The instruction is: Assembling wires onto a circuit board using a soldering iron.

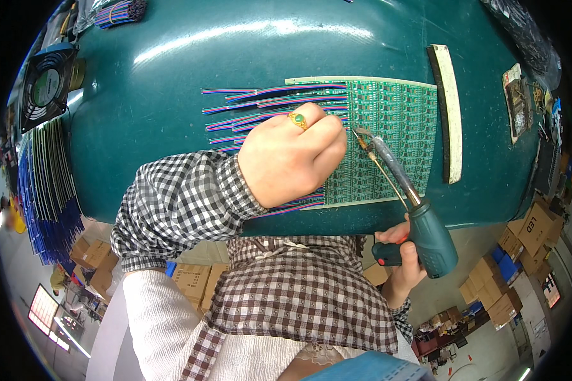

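Over the board [408, 127], my left hand [292, 153] curls, its grip I can't tell; my right hand [405, 272] grasps the iron [431, 241].

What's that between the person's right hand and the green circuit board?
A soldering gun held by the right hand, its metal barrel reaching over the circuit board, plus a strip of green tabletop, in the head view.
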Demonstrator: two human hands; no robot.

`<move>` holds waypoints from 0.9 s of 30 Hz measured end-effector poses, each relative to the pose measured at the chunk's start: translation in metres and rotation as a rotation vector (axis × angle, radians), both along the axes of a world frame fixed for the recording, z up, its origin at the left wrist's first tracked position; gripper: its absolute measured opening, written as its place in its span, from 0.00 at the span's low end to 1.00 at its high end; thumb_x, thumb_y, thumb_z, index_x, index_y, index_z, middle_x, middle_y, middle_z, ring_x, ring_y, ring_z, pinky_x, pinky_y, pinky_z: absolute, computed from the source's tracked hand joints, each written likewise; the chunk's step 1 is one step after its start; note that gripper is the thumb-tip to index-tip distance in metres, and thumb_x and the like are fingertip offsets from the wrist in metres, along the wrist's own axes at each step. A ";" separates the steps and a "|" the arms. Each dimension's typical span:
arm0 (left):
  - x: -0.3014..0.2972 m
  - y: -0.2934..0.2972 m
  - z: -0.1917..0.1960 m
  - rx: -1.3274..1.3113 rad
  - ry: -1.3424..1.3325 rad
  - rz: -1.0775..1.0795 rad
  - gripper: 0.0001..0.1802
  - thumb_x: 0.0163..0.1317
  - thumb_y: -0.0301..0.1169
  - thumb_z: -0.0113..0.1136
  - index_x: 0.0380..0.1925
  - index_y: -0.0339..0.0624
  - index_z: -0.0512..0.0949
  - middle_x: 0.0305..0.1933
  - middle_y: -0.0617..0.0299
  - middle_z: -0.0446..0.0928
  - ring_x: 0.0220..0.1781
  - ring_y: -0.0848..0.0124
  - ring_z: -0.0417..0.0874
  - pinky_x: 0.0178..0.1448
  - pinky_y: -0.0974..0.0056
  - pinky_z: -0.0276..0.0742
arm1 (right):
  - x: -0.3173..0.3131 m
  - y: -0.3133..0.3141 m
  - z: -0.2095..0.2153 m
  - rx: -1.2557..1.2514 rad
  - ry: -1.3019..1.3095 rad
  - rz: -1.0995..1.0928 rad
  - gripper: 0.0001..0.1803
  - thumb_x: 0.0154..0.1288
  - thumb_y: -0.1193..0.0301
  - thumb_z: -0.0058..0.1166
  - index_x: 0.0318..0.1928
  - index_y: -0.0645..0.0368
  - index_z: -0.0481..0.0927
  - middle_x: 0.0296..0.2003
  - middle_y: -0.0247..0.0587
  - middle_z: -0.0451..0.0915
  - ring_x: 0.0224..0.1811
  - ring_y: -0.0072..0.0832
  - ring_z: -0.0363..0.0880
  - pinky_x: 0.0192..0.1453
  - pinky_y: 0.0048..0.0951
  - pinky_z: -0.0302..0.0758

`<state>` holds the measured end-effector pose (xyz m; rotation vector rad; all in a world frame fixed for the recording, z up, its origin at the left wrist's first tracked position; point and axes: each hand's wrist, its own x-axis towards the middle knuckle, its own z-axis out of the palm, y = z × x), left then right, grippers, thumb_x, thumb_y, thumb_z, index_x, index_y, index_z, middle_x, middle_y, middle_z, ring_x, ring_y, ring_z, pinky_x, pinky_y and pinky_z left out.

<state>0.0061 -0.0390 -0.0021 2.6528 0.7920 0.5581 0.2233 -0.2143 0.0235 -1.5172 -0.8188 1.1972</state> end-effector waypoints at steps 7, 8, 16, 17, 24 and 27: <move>0.000 -0.001 -0.001 -0.013 -0.020 -0.004 0.19 0.44 0.26 0.59 0.40 0.32 0.80 0.39 0.58 0.75 0.39 0.65 0.79 0.38 0.65 0.80 | -0.001 0.001 0.001 -0.012 0.026 -0.001 0.32 0.66 0.63 0.56 0.58 0.79 0.64 0.31 0.46 0.75 0.31 0.33 0.79 0.40 0.40 0.84; -0.001 -0.001 -0.001 -0.014 -0.020 -0.003 0.19 0.44 0.26 0.59 0.40 0.32 0.80 0.39 0.58 0.75 0.39 0.65 0.79 0.38 0.65 0.80 | -0.001 0.002 0.001 -0.011 0.030 0.001 0.32 0.66 0.62 0.56 0.58 0.79 0.64 0.31 0.45 0.75 0.31 0.33 0.79 0.40 0.40 0.84; -0.001 -0.003 -0.001 0.049 -0.004 -0.015 0.21 0.43 0.26 0.58 0.41 0.30 0.80 0.40 0.57 0.76 0.40 0.65 0.79 0.39 0.66 0.80 | -0.002 0.002 0.001 -0.001 0.038 -0.028 0.32 0.66 0.63 0.56 0.59 0.78 0.64 0.30 0.44 0.75 0.30 0.33 0.78 0.40 0.40 0.84; -0.001 -0.003 -0.001 0.048 -0.004 -0.015 0.21 0.43 0.26 0.58 0.41 0.30 0.80 0.40 0.57 0.76 0.40 0.65 0.79 0.39 0.66 0.80 | -0.001 0.001 0.001 -0.001 0.038 -0.028 0.32 0.66 0.63 0.56 0.59 0.78 0.64 0.30 0.45 0.75 0.30 0.33 0.78 0.40 0.40 0.84; 0.000 -0.005 -0.004 0.068 -0.014 -0.018 0.21 0.42 0.26 0.58 0.41 0.30 0.80 0.41 0.56 0.76 0.40 0.65 0.79 0.40 0.66 0.80 | -0.002 0.001 0.001 -0.006 0.039 -0.028 0.31 0.66 0.64 0.56 0.58 0.78 0.64 0.30 0.45 0.75 0.30 0.33 0.78 0.40 0.40 0.84; -0.001 -0.005 -0.004 0.082 -0.020 -0.019 0.22 0.42 0.26 0.58 0.41 0.30 0.80 0.42 0.56 0.76 0.40 0.65 0.79 0.40 0.65 0.80 | -0.002 0.002 0.001 0.002 0.034 -0.011 0.31 0.66 0.64 0.56 0.58 0.79 0.64 0.30 0.45 0.75 0.30 0.33 0.78 0.40 0.41 0.84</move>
